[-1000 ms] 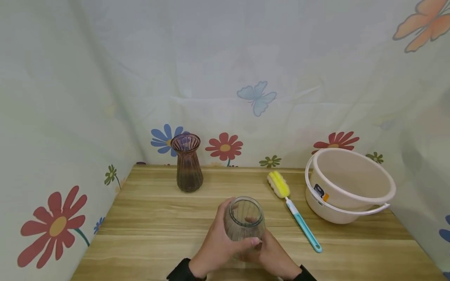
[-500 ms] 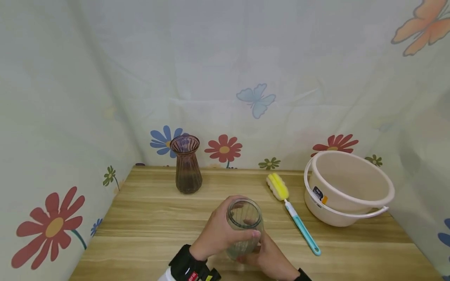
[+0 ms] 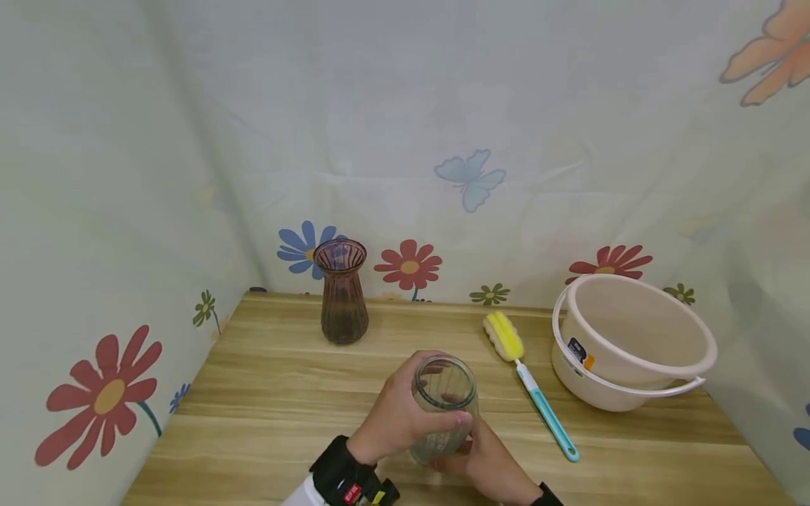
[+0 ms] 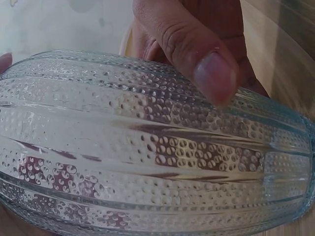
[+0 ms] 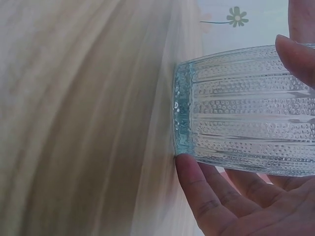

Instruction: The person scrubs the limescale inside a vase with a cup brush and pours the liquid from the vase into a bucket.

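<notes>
A clear, faintly blue glass vase (image 3: 438,447) with ribs and raised dots is between my two hands at the front middle of the table, its mouth facing up. My left hand (image 3: 399,411) grips the upper body, thumb across the near side. Lower down, my right hand (image 3: 487,464) holds the vase near its base. In the left wrist view a thumb (image 4: 214,73) presses the dotted glass. The right wrist view has the thick blue base (image 5: 183,110) close to the tabletop, with fingers (image 5: 197,189) against it; whether it touches the wood, I cannot tell.
Behind and to the left stands a purple ribbed glass vase (image 3: 344,306). A bottle brush (image 3: 547,414) with a yellow sponge head lies to the right, beside a pale pink bucket (image 3: 585,379). Flower-printed cloth (image 3: 380,105) surrounds the wooden table (image 3: 253,422).
My left wrist has turned, so its strap and camera now show. The clear vase has shifted and tilted slightly, its lower body more visible. Both hands keep their hold.
</notes>
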`<control>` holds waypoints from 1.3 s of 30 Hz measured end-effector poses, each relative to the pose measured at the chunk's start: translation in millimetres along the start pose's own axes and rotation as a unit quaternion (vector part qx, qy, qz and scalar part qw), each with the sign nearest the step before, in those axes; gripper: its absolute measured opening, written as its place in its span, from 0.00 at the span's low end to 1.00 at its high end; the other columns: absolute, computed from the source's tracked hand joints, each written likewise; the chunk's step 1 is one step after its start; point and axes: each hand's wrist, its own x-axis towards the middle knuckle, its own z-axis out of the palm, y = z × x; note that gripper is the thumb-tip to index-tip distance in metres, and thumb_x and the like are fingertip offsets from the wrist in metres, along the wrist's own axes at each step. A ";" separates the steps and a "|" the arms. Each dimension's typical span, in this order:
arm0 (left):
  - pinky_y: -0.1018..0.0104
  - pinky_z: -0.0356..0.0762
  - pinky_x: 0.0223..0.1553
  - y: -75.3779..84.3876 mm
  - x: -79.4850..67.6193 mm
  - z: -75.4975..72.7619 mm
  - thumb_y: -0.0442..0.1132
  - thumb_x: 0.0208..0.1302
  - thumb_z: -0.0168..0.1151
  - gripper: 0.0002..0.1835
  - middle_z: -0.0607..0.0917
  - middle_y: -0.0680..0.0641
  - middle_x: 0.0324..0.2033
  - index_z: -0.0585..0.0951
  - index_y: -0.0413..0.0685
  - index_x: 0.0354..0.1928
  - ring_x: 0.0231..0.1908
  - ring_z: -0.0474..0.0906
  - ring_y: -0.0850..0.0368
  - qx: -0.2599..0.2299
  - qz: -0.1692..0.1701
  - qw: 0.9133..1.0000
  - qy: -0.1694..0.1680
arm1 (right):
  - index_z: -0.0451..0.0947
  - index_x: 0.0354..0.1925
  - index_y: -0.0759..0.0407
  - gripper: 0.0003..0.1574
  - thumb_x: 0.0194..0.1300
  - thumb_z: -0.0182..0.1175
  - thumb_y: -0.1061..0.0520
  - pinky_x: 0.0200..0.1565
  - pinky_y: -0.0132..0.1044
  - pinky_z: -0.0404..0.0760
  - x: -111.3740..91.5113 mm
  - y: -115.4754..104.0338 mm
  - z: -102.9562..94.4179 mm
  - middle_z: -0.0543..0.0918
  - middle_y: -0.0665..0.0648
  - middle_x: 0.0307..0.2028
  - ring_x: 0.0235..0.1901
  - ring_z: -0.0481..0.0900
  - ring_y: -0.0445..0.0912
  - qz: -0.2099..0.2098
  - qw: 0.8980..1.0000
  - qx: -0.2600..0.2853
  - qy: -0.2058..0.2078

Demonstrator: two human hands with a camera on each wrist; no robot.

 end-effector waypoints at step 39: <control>0.50 0.80 0.62 -3.8 1.0 0.7 0.48 0.56 0.80 0.38 0.82 0.48 0.60 0.72 0.68 0.67 0.61 0.79 0.49 0.001 0.011 1.000 -0.002 | 0.65 0.71 0.71 0.45 0.65 0.73 0.54 0.58 0.64 0.74 -29.4 18.2 -114.0 0.73 0.76 0.65 0.62 0.72 0.70 0.012 0.903 -0.315 0.291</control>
